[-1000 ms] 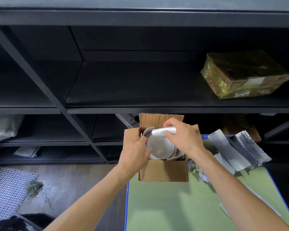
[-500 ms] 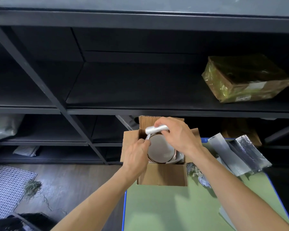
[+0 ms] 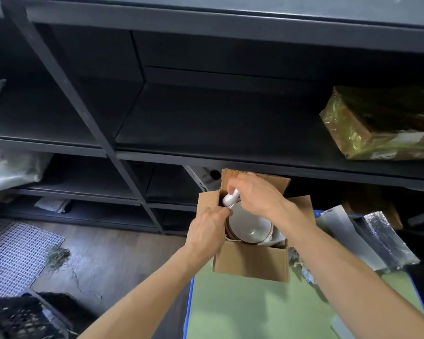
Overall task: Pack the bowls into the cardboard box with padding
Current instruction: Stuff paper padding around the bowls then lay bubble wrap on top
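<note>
While both forearms reach in from the bottom of the view, the cardboard box (image 3: 251,261) sits open at the far left corner of the green table (image 3: 255,309), flaps up. Inside it a stack of pale bowls (image 3: 251,228) lies nested, tilted a little toward the camera, with white padding showing along its lower rim.

From the bowls, the right hand (image 3: 257,194) is at twelve o'clock, palm down, wrist bent, fingers curled shut round a small white roll of padding (image 3: 230,198) whose end pokes out at the box's far left corner, at about ten o'clock. The left hand (image 3: 206,231) comes in at nine o'clock over the box's left wall, knuckles up, thumb and forefinger pinched together at the bowl's rim just below that roll; whether it pinches padding or rim, I cannot tell.

At three o'clock from the box, silvery foil sheets (image 3: 367,236) lie on the table. A plastic-wrapped parcel (image 3: 380,128) rests on the dark shelf (image 3: 206,123) at one o'clock.
</note>
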### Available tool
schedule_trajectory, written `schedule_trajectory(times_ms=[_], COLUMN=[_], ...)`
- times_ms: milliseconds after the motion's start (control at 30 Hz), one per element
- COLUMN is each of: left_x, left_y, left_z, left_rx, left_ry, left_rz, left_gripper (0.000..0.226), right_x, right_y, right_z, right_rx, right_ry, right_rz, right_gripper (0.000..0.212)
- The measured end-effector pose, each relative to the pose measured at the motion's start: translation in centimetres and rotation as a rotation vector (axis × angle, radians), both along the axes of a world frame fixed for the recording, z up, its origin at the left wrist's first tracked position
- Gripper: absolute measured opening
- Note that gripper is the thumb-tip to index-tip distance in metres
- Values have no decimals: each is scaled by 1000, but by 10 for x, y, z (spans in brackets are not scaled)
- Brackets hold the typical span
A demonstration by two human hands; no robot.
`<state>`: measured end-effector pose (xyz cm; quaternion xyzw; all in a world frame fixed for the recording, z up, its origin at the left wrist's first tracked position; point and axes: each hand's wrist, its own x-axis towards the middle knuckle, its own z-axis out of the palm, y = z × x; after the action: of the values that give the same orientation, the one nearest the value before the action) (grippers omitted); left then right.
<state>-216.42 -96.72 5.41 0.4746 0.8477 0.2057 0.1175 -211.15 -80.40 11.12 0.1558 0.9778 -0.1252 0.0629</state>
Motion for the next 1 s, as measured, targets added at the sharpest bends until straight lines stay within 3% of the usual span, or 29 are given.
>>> schedule_trajectory(times_ms=[233,333,467,633,733,1000], left_x=[-3,-5,-7,-11,-12,-11], left_y=[-2,-4,-5,-7,-8,-8], left_z=[4,3,0,-3,-4,-3], left_rx=[14,49,54,57,61,61], left_ry=[-42,-53,-83,-99,-103,-92], left_rz=[-18,-45,-58,-107,-113,-116], left_gripper=[23,31,34,33,33,29], right_x=[-8,-7,-2,4,7,0], right_y=[-21,-16,-13,-17,-15,-19], right_z=[-22,-28,-35,-40,-36,-44], right_rx=[40,90,142,141,183,46], right_ry=[74,154,158,205,275,98], right_rz=[98,51,31,18,21,28], right_gripper=[37,42,28,40,23,36])
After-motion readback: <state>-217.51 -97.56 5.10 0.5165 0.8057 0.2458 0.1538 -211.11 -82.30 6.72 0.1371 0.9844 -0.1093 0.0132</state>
